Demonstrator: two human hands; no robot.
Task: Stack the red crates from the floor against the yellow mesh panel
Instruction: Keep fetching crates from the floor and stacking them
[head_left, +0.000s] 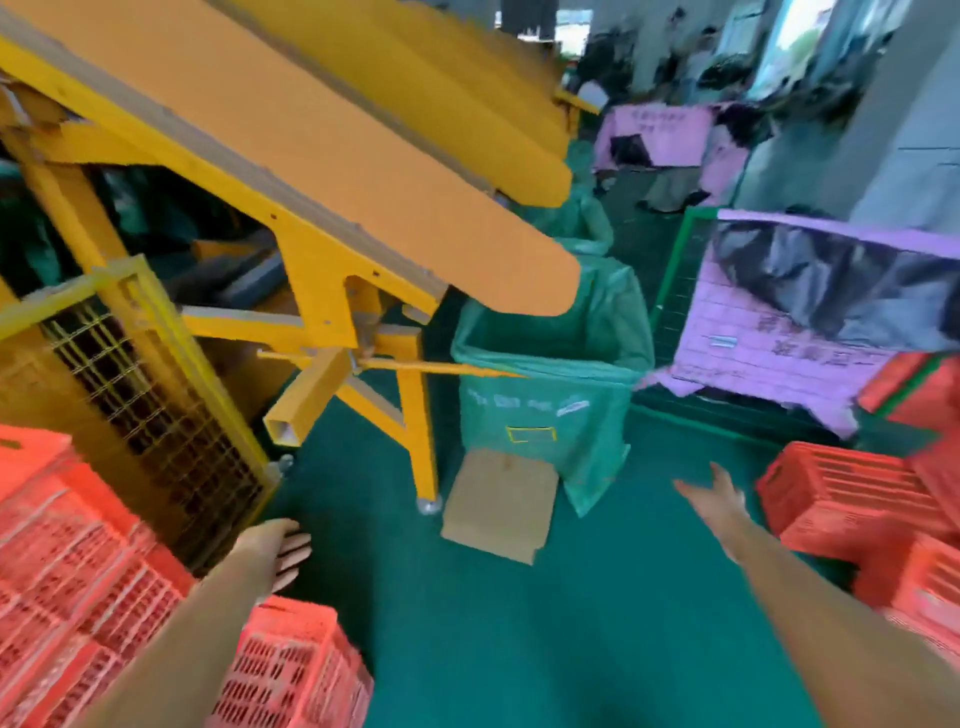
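Where hands (714, 501) hover empty, green floor (519, 623), yellow mesh panel (156, 415)

I see red slatted crates (78, 571) stacked at eight o'clock, touching the yellow mesh panel (156, 410); more red crates (852, 504) lie tilted at four o'clock.

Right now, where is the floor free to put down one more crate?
Free: green floor between both hands, bordered by the flat cardboard ahead. Crowded: red crates left by the yellow mesh panel, red crates on the right. Left hand, right hand hold nothing.
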